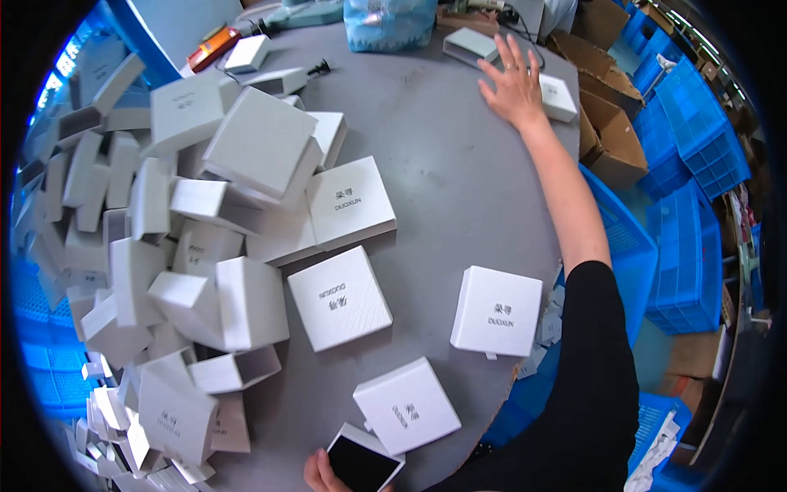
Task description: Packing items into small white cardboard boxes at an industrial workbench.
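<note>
- Left hand (318, 473) at 6 o'clock, bottom edge of frame: fingers grip the near corner of an open white tray with a black insert (363, 462). Tray sits low over the grey table (459, 197), tilted.
- Just beyond the tray, touching its far edge: closed white square box (407, 405), lid up.
- Further out, 5 o'clock of table centre: another closed white box (497, 311), small pull tab on its near edge, close to the table's right rim.
- Centre: white box (340, 297) lying flat, apart from both.
- 9 to 11 o'clock: big loose pile of white box sleeves and lids (180, 246), many tipped on edge, some open-ended.
- Right hand (512, 82) at 1 o'clock, arm stretched far across the table, fingers spread, palm down, gripping nothing. Fingertips next to a grey-white flat box (470, 45); small white box (557, 97) just right of the wrist.
- Right of the table: blue plastic crates (697, 148) and brown cartons (611, 135).
</note>
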A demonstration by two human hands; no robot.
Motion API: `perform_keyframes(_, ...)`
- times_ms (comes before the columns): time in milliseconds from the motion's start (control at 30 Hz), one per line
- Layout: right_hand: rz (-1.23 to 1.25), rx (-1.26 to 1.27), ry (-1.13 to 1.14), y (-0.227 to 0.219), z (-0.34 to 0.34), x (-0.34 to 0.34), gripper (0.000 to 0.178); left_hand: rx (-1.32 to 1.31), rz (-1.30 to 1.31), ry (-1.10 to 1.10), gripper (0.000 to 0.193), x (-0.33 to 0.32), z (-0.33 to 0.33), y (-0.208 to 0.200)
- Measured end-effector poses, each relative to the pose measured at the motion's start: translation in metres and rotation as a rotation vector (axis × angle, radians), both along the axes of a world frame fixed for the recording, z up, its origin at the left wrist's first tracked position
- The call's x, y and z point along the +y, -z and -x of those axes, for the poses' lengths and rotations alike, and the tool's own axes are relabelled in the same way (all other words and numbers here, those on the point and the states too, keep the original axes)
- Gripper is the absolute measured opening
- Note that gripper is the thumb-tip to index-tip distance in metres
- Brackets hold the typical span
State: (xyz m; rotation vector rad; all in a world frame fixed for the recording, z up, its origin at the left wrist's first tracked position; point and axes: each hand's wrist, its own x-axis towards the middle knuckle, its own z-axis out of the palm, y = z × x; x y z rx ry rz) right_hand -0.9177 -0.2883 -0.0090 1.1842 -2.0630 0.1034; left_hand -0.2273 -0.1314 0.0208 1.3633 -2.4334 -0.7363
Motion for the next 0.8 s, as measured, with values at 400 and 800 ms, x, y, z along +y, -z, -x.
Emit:
perform_keyframes(400,0.185,-0.345,-0.282,-0.005,-0.006,-0.012,0.052,0.009,-0.078,-0.039,0.103,-0.007,0.013,-0.012)
perform_keyframes(800,-0.130,-0.435,0.087,-0.006,0.007,-0.037,0.051,-0.006,0.100,0.015,0.114,-0.008,0.009,0.011)
